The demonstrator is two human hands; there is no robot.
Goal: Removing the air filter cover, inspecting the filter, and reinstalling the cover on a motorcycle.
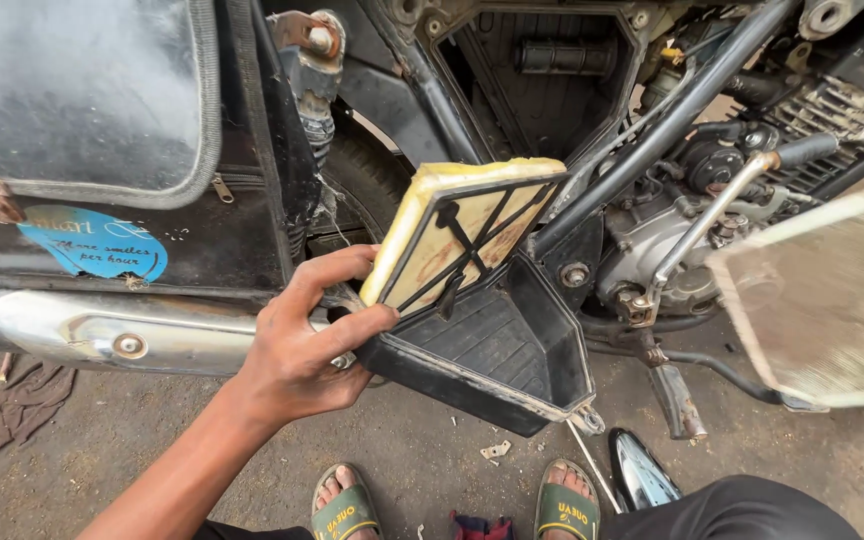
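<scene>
A motorcycle [652,150] is filling the upper part of the view, standing outdoors on bare, dusty ground [132,440] that is stained dark in patches. Its black side bag [82,100] is hanging at the left above a chrome exhaust pipe [102,330], and an open air-box cavity [542,80] is gaping in the frame near the engine [672,240]. A blurred, pale flat panel [822,290] is crossing the right edge; what is holding it is not showing.

The left hand [302,345] is reaching in from below and gripping a black ribbed cover [492,350], thumb across its near edge and fingers curled behind it. A yellow foam air filter [462,235] with a black plastic grid is sitting tilted in that cover, just below the open cavity and in front of the rear wheel. The right hand is not appearing in the view.

A brown rag [22,405] is lying on the ground at the left. A chrome part [642,475] is lying near two feet in green sandals [347,510]. Small scraps [495,451] are scattered between them.
</scene>
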